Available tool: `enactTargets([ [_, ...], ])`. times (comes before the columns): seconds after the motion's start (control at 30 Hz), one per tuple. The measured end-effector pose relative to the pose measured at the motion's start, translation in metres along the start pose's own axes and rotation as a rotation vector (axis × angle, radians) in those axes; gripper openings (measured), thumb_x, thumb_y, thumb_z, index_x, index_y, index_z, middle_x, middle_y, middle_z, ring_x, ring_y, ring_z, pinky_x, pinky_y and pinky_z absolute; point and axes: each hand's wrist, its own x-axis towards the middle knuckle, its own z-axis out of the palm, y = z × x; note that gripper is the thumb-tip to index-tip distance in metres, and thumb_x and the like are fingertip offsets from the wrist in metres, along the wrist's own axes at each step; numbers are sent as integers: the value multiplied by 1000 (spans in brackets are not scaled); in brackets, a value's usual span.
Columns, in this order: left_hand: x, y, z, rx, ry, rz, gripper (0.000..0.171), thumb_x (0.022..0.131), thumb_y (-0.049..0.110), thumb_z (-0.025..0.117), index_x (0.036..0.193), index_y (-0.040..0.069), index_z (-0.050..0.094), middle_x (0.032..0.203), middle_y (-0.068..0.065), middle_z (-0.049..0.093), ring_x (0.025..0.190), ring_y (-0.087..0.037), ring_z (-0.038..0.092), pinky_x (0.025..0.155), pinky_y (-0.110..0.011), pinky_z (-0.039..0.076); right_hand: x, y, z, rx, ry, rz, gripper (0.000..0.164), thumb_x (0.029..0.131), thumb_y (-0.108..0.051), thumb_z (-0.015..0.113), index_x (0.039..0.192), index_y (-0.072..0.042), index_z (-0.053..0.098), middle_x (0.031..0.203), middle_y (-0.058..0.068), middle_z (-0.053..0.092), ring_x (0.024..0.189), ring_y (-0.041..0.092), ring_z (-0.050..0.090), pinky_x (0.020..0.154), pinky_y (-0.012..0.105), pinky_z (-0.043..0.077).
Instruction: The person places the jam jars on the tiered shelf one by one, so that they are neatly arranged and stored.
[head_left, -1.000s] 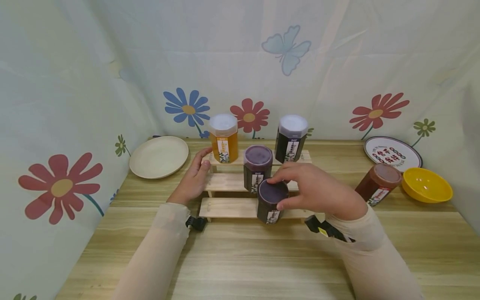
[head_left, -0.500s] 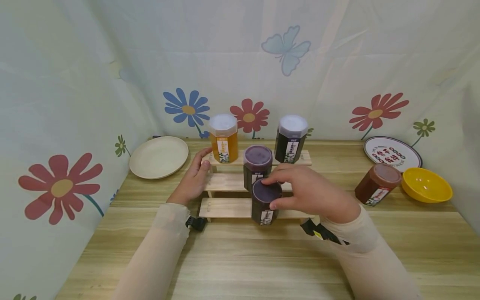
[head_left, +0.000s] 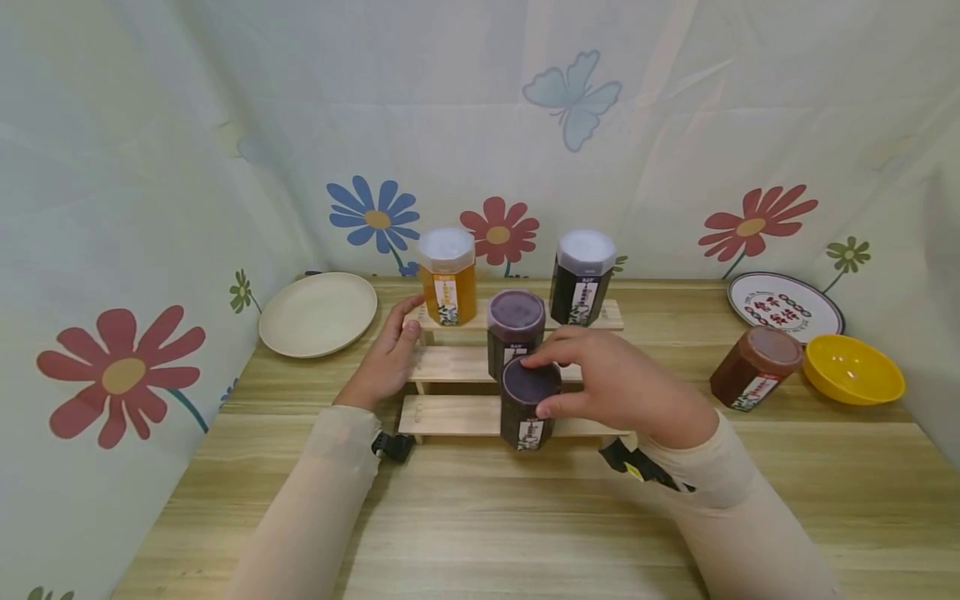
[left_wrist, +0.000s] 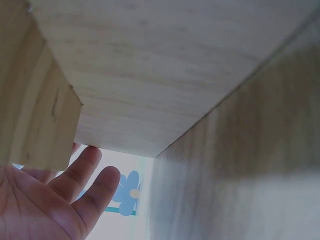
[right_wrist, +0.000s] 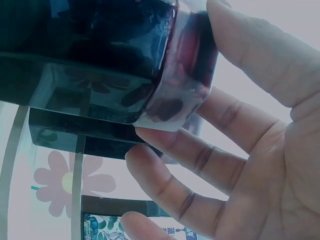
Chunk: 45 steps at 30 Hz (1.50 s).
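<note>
My right hand (head_left: 626,379) grips a dark purple octagonal jar (head_left: 528,408) by its lid, thumb at the near side and fingers across the top. The jar stands upright at the lowest step of a three-tier wooden rack (head_left: 450,414). In the right wrist view, the fingers (right_wrist: 200,155) curl at the lid of this dark jar (right_wrist: 100,45). My left hand (head_left: 382,362) rests against the rack's left end; the left wrist view shows its fingers (left_wrist: 97,192) extended beside a wooden upright (left_wrist: 50,105). Another purple-lidded jar (head_left: 516,312) stands on the middle step, partly hidden.
On the top step stand an amber jar (head_left: 447,287) and a dark, white-lidded jar (head_left: 582,279). To the right are a reddish-brown jar (head_left: 757,367), a yellow bowl (head_left: 855,371) and a patterned plate (head_left: 783,304). A cream plate (head_left: 318,315) lies at left.
My right hand has shifted the dark purple jar a little to the left along the front of the rack. The left hand and the other jars have stayed in place.
</note>
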Motion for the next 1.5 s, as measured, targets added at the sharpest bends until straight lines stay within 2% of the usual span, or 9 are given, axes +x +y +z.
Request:
enactTargets([
  [0.27,1,-1,1,-6,-2,5,50,117,28,30,165,11,27,172,-16,25,153,-39,33,126,-59,24,0,-1,0,14,-12,41,55,84,-36,91,135,-23,74,137,4,65,120,24,63,102,49,55],
  [0.5,2,0,1,-2,2,2,50,118,29,30,164,11,27,172,-15,26,154,-38,32,127,-58,23,-1,0,0,-1,0,14,54,84,-35,91,134,-22,74,133,4,67,116,24,64,99,49,56],
  [0.77,1,0,1,-7,0,3,50,118,28,30,164,11,27,172,-16,25,153,-39,33,126,-59,24,-2,-5,1,-4,-10,21,54,86,-37,90,135,-20,74,126,2,63,107,22,64,92,42,57],
  [1.17,-1,-1,1,1,3,-11,51,117,29,31,165,12,26,172,-15,25,156,-37,29,127,-59,22,0,-12,8,-41,47,-27,52,86,-38,90,132,-18,76,119,2,62,105,22,62,91,42,54],
  [1.5,0,-1,0,7,3,2,51,118,28,31,165,10,26,173,-15,25,156,-37,29,127,-59,22,3,-17,12,-62,84,-18,48,83,-39,92,125,-20,79,116,0,65,105,20,63,92,42,56],
])
